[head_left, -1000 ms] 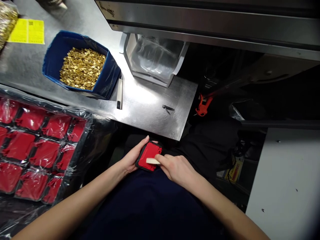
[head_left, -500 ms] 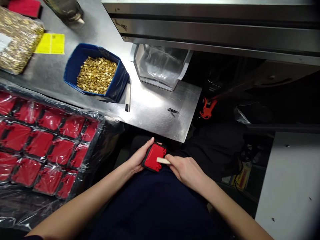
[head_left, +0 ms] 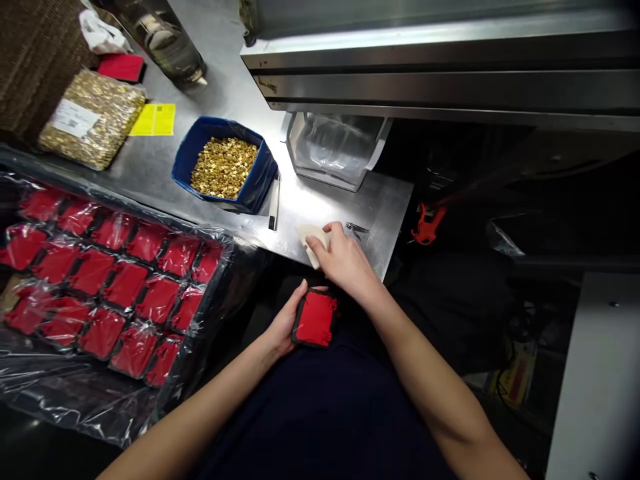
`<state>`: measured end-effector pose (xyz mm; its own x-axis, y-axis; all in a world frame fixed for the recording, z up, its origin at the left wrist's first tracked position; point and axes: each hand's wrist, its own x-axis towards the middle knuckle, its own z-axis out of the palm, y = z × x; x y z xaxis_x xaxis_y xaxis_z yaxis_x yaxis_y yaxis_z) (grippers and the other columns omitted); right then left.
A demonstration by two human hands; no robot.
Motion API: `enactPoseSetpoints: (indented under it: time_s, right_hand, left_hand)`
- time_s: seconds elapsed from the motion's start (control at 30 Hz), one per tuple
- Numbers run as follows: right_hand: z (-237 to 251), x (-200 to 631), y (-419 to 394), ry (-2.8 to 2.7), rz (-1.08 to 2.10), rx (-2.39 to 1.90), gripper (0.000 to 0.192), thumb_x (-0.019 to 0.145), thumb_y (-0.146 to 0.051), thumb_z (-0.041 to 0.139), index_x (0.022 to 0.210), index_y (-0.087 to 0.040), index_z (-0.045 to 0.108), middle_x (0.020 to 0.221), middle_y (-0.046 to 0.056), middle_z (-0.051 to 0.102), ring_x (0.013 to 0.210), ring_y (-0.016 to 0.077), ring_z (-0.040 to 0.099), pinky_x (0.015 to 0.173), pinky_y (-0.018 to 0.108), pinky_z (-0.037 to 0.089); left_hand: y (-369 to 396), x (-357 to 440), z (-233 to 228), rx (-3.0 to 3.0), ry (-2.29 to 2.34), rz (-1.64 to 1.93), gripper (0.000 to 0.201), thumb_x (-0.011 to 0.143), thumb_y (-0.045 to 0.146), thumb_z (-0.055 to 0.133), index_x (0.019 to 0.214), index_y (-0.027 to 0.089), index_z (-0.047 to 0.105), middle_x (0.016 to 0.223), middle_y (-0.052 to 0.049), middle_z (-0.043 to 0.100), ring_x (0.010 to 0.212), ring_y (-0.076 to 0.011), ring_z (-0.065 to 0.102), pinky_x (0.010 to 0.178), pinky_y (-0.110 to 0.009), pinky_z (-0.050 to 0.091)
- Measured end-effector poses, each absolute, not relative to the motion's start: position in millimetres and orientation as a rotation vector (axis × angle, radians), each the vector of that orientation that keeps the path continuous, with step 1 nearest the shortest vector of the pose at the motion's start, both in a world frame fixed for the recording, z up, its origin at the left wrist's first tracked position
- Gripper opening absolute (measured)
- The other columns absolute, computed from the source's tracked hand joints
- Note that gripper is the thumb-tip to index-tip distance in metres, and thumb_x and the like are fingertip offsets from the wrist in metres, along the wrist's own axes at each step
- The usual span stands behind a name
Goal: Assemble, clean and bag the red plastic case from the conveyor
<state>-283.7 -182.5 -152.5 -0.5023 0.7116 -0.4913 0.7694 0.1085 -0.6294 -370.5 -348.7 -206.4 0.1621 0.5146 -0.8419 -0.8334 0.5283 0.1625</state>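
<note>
Red part (head_left: 315,318): a small, flat, roughly square moulded piece, matt red on its face with a black edge along the left and lower sides and small notches on its right edge; it is held over the lap, just below the front edge of the steel table (head_left: 320,200), gripped by the left hand (head_left: 286,321), whose thumb is laid along its top edge and whose fingers are curled beneath it. Pale tool (head_left: 311,239): a short cream-coloured, blunt-ended piece, pinched between the fingertips of the right hand (head_left: 344,261), which is raised over the table edge, well above the red part. Table: brushed sheet metal, scuffed, with a bright glare patch. Blue bin (head_left: 260,180): soft-walled, square, lined with dark film and heaped with small shiny brass-coloured pieces (head_left: 223,167). Pen-like stick (head_left: 273,201): slim, pale with a dark tip, laid just beside the bin. Clear tub (head_left: 336,148): rigid white frame, crinkled transparent liner. Small dark clip (head_left: 357,229): laid near the right hand. Tray (head_left: 107,267): black, compartmented, filled with rows of like red parts, covered in glossy wrinkled film. Sealed bag (head_left: 93,118): clear, labelled, packed with brass pieces; yellow sheet (head_left: 153,119) is laid beside it.
</note>
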Motion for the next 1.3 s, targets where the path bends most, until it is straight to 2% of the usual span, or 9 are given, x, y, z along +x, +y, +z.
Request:
enactPoseSetpoints:
  time_s: [0.1, 0.23, 0.37, 0.47, 0.73, 0.9, 1.07, 1.13, 1.3]
  right_hand:
    - [-146.0, -275.4, -176.0, 2.357, -0.935, 1.652, 0.048, 0.108, -0.056, 0.037, 0.133, -0.018, 0.052, 0.112, 0.017, 0.075, 0.101, 0.0326, 0.072, 0.085, 0.038, 0.048]
    - [-146.3, -200.5, -156.5, 2.314, -0.62, 1.756, 0.041, 0.11, -0.044, 0.029, 0.117, -0.027, 0.066, 0.103, 0.011, 0.076, 0.091, 0.0308, 0.071, 0.076, 0.036, 0.044]
    - [-169.7, -112.1, -107.6, 2.316, -0.231, 1.785, 0.04, 0.104, -0.023, 0.036, 0.137, -0.022, 0.058, 0.12, 0.015, 0.071, 0.098, 0.0318, 0.066, 0.072, 0.036, 0.043]
    - [-199.8, -75.2, -66.9, 2.438, -0.041, 1.352, 0.056, 0.1, -0.014, 0.039, 0.156, -0.018, 0.043, 0.13, 0.021, 0.063, 0.11, 0.0334, 0.059, 0.078, 0.038, 0.043]
    - [-248.3, -77.0, -22.9, 2.538, -0.024, 0.874, 0.053, 0.102, -0.009, 0.03, 0.152, -0.009, 0.048, 0.133, 0.024, 0.062, 0.12, 0.0304, 0.05, 0.099, 0.043, 0.034]
    - [-219.3, -78.5, -40.3, 2.582, -0.01, 0.692, 0.058, 0.093, -0.015, 0.051, 0.15, -0.005, 0.048, 0.131, 0.023, 0.063, 0.12, 0.034, 0.05, 0.104, 0.045, 0.034]
    - [-150.9, -103.2, -111.5, 2.646, -0.113, 0.319, 0.026, 0.091, -0.023, 0.058, 0.111, -0.011, 0.071, 0.114, 0.02, 0.067, 0.111, 0.0349, 0.056, 0.098, 0.045, 0.043]
    - [-128.4, -121.1, -149.5, 2.57, -0.22, 0.231, 0.029, 0.081, -0.03, 0.071, 0.103, -0.011, 0.074, 0.106, 0.021, 0.069, 0.114, 0.0392, 0.059, 0.094, 0.047, 0.046]
    - [-105.9, -156.5, -213.9, 2.258, -0.483, 0.505, 0.011, 0.076, -0.028, 0.071, 0.072, -0.018, 0.073, 0.073, 0.012, 0.073, 0.066, 0.0284, 0.07, 0.058, 0.036, 0.042]
  left_hand:
    - [-350.3, -374.3, -206.8, -0.367, 0.981, 0.991, 0.054, 0.096, 0.061, 0.056, 0.122, 0.016, 0.068, 0.102, -0.016, 0.081, 0.088, -0.0288, 0.079, 0.081, -0.039, 0.062]
    - [-356.4, -380.0, -209.5, -0.321, 0.875, 1.013, 0.058, 0.097, 0.058, 0.059, 0.136, 0.016, 0.063, 0.122, -0.019, 0.077, 0.107, -0.032, 0.076, 0.094, -0.043, 0.059]
    - [-360.3, -383.5, -215.9, -0.277, 0.815, 0.979, 0.059, 0.095, 0.042, 0.065, 0.148, 0.017, 0.054, 0.138, -0.019, 0.07, 0.123, -0.034, 0.07, 0.106, -0.046, 0.054]
    - [-358.1, -384.0, -220.0, -0.259, 0.797, 0.968, 0.061, 0.096, 0.044, 0.063, 0.15, 0.016, 0.052, 0.141, -0.02, 0.068, 0.123, -0.0356, 0.07, 0.106, -0.047, 0.053]
    - [-357.3, -380.7, -217.4, -0.205, 0.732, 1.034, 0.072, 0.095, 0.059, 0.061, 0.15, 0.014, 0.05, 0.135, -0.023, 0.07, 0.116, -0.0338, 0.072, 0.104, -0.046, 0.053]
    - [-361.0, -376.3, -204.5, -0.157, 0.913, 1.112, 0.069, 0.089, 0.054, 0.073, 0.147, 0.022, 0.055, 0.13, -0.017, 0.074, 0.112, -0.0303, 0.073, 0.091, -0.038, 0.059]
    - [-363.9, -369.6, -200.0, -0.066, 1.116, 1.167, 0.065, 0.084, 0.046, 0.08, 0.142, 0.025, 0.06, 0.127, -0.011, 0.075, 0.105, -0.0255, 0.072, 0.086, -0.033, 0.061]
    - [-364.5, -367.8, -201.6, -0.039, 1.142, 1.15, 0.064, 0.085, 0.046, 0.078, 0.143, 0.026, 0.06, 0.128, -0.011, 0.074, 0.108, -0.0259, 0.071, 0.087, -0.033, 0.061]
    - [-364.0, -369.3, -206.9, 0.09, 1.16, 1.088, 0.064, 0.087, 0.045, 0.076, 0.145, 0.027, 0.056, 0.134, -0.012, 0.069, 0.115, -0.0276, 0.068, 0.09, -0.034, 0.061]
